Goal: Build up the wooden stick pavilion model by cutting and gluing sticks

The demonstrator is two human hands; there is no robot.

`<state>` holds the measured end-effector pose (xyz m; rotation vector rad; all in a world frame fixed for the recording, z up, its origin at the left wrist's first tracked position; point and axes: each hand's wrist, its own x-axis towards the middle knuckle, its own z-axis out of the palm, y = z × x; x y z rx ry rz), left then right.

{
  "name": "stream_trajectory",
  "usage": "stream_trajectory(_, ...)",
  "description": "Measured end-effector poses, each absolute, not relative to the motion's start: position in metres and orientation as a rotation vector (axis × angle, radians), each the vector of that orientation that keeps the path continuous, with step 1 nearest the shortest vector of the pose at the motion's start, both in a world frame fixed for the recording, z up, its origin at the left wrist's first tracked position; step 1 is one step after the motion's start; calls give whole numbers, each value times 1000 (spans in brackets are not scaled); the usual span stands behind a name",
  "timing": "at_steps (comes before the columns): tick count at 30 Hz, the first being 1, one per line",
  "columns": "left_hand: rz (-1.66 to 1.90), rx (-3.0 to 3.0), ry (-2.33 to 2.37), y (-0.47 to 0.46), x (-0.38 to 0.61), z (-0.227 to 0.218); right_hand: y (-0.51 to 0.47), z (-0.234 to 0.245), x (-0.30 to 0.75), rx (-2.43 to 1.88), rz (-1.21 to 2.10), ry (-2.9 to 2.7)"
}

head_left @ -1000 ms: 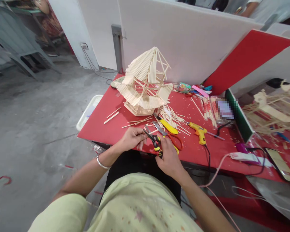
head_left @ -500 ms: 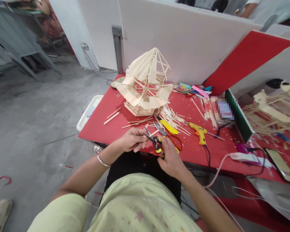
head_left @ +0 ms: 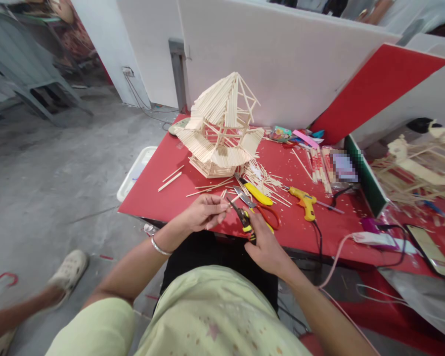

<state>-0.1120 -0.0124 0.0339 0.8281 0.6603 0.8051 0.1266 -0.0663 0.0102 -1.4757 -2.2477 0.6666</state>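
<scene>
My left hand (head_left: 206, 212) is closed in a pinch on a thin wooden stick (head_left: 236, 198) just over the front edge of the red table. My right hand (head_left: 264, 236) is wrapped around black-and-yellow pliers (head_left: 245, 223), whose dark jaws point up and left, close to the left fingertips and the stick. Behind the hands lie a yellow-handled cutter (head_left: 257, 193) and a red-handled tool (head_left: 269, 217). Farther back stands a pagoda-like model (head_left: 222, 133) built of wooden sticks, its roof partly covered.
A yellow hot glue gun (head_left: 304, 201) with a cable lies to the right. Loose sticks (head_left: 269, 183) are heaped beside the model. A phone (head_left: 432, 249) rests at the far right. White boards (head_left: 267, 64) stand behind. Another person's shoe (head_left: 71, 272) is on the floor at left.
The pliers in my right hand have shifted slightly right, and their jaws have turned somewhat. My left hand keeps its pinch. Another person's leg and shoe have moved farther into view at lower left.
</scene>
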Motion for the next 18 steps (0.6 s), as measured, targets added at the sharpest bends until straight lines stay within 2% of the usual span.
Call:
stream_trajectory(4, 922, 1097, 819, -16, -112, 37, -68, 24, 126, -1448, 1038, -2045)
stream_trajectory(9, 1030, 1140, 737, -23, -112, 28, -74, 29, 120, -1259, 1912, -1341)
stream_trajectory(12, 1076, 1128, 738, -19, -113, 23, -69, 25, 116, -1196, 2058, -995)
stream_trajectory(18, 1146, 955, 1024, -2, -115, 1, -33, 22, 98, -1225, 2312, -889)
